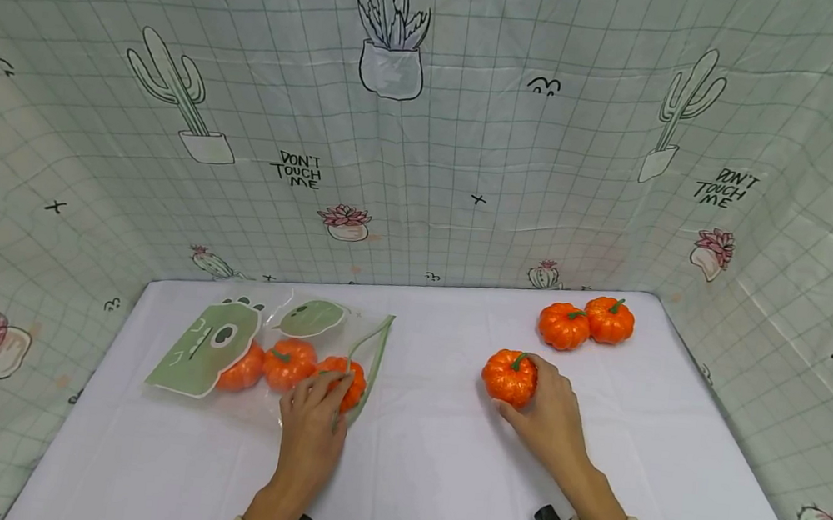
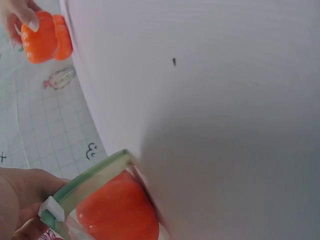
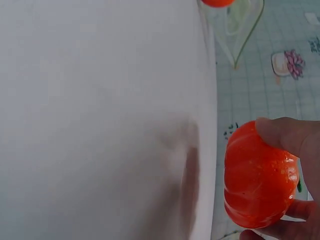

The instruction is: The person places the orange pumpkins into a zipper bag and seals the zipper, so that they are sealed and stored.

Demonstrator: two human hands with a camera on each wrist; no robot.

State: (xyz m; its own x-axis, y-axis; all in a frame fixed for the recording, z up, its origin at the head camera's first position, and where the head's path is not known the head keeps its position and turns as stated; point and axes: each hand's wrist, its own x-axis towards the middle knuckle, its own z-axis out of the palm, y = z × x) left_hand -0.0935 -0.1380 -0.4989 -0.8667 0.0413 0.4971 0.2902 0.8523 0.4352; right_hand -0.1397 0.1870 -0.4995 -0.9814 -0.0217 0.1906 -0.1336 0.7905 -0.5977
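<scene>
On the left of the table lies a clear zip bag (image 1: pixel 184 359) with green creature prints and a green-edged mouth. Inside it sit orange toy pumpkins, one (image 1: pixel 289 363) in the middle and another (image 2: pixel 120 210) close to the mouth. My left hand (image 1: pixel 313 426) pinches the bag's green edge beside its white zip slider (image 2: pixel 52 208). My right hand (image 1: pixel 550 419) grips a glossy orange toy pumpkin (image 1: pixel 506 377) with a green stem, thumb on one side and fingers on the other. In the right wrist view this pumpkin (image 3: pixel 260 175) shows tilted, its stem mostly hidden.
Two more toy pumpkins, a left one (image 1: pixel 563 326) and a right one (image 1: pixel 610 320), stand side by side at the table's back right. A white cloth (image 1: pixel 418 478) covers the table. Behind and at both sides hangs a grid-patterned curtain (image 1: pixel 457 147) with cactus prints.
</scene>
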